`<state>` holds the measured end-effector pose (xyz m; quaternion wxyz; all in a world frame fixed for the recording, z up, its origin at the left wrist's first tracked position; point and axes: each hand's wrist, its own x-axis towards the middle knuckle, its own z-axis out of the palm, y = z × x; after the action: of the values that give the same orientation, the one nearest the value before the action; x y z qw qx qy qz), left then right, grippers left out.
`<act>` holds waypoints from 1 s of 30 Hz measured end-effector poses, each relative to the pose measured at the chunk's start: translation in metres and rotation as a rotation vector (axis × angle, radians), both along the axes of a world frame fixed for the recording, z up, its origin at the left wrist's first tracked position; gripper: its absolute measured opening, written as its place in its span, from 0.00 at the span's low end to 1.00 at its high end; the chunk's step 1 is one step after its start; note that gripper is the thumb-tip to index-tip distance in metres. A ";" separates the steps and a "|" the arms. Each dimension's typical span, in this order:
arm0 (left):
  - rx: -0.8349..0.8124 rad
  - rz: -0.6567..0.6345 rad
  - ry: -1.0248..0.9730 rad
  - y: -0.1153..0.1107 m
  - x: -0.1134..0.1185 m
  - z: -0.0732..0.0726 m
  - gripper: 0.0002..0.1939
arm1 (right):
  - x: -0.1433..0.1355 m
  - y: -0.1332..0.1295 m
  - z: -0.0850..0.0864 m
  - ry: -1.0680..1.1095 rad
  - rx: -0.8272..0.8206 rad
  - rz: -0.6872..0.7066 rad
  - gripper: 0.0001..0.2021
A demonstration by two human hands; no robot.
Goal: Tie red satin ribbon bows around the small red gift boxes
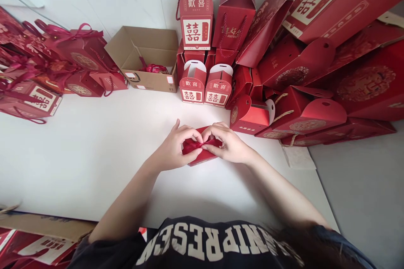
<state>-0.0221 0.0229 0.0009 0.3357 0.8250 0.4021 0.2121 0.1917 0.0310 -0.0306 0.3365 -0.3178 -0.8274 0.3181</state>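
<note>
A small red gift box (202, 159) lies on the white table in front of me, partly covered by my hands. On top of it is a dark red ribbon (190, 146), gathered at its middle. My left hand (176, 145) pinches the ribbon between thumb and forefinger from the left side. From the right, my right hand (232, 145) pinches the same ribbon, its fingertips meeting those of the left. Whether the ribbon is knotted under the fingertips is hidden.
An open cardboard box (151, 80) with red ribbon inside stands at the back. Red gift boxes (197, 17) are stacked behind and to the right. Ribbon-tied boxes (85, 50) crowd the left back. A carton with red packaging (47, 248) sits at the lower left.
</note>
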 end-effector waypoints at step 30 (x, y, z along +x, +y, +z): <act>-0.237 0.034 -0.237 0.010 -0.030 0.010 0.07 | 0.021 0.001 0.019 0.113 -0.333 0.007 0.11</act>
<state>-0.0520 0.0332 0.0107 0.4721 0.7419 0.3959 0.2646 0.2127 0.0318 -0.0114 0.3239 -0.3479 -0.7441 0.4693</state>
